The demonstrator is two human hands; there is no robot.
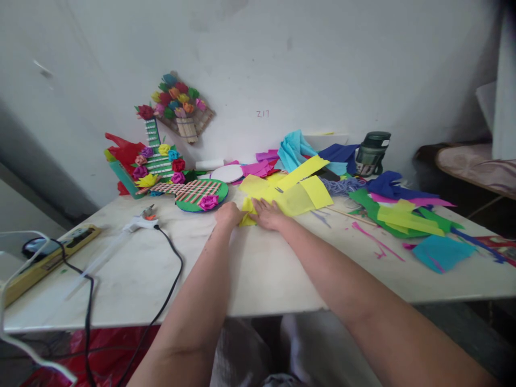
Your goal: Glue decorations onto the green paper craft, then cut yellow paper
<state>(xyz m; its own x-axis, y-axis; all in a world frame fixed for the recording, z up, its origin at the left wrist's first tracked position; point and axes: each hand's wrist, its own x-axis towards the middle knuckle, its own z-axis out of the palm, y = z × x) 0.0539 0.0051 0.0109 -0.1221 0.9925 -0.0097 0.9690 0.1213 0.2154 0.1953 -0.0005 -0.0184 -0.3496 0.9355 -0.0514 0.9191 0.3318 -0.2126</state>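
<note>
Yellow paper (pixel 296 200) lies right of the green, rose-trimmed craft piece (pixel 198 192) on the table (pixel 274 274), beneath the spread right hand (pixel 268 214), while the left hand (pixel 229 214) curls at its near-left edge, grip unclear to me.

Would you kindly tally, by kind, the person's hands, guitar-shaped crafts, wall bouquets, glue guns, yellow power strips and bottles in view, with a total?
Hands: 2 (left hand, right hand)
Guitar-shaped crafts: 2 (rear guitar, front guitar)
Wall bouquet: 1
Glue gun: 1
Yellow power strip: 1
Bottle: 1
Total: 8
</note>
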